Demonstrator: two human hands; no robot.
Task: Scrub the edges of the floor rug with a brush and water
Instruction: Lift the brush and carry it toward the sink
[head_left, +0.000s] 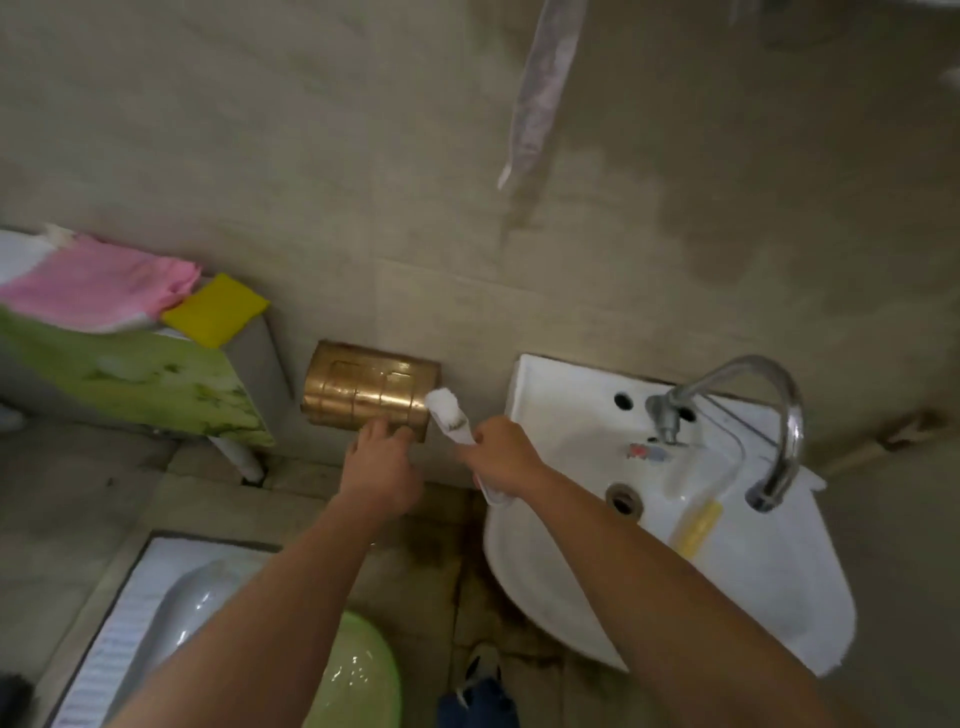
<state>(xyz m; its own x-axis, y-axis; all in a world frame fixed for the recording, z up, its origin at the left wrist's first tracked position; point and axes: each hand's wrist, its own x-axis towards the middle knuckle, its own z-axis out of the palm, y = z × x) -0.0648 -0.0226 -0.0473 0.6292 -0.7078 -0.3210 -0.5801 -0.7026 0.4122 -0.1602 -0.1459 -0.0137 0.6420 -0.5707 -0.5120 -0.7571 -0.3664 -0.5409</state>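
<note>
Head: right hand (501, 457) grips brush (449, 413); left hand (382, 467) uncurled.

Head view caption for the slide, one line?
Right hand holds a white brush by the gold wall box, left hand at its lower edge, sink alongside.

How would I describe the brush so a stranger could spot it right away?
Start at the white sink on the wall. Just left of it, the right hand grips the brush, raised beside a brass wall box. It is the only white, bristle-headed tool here.
</note>
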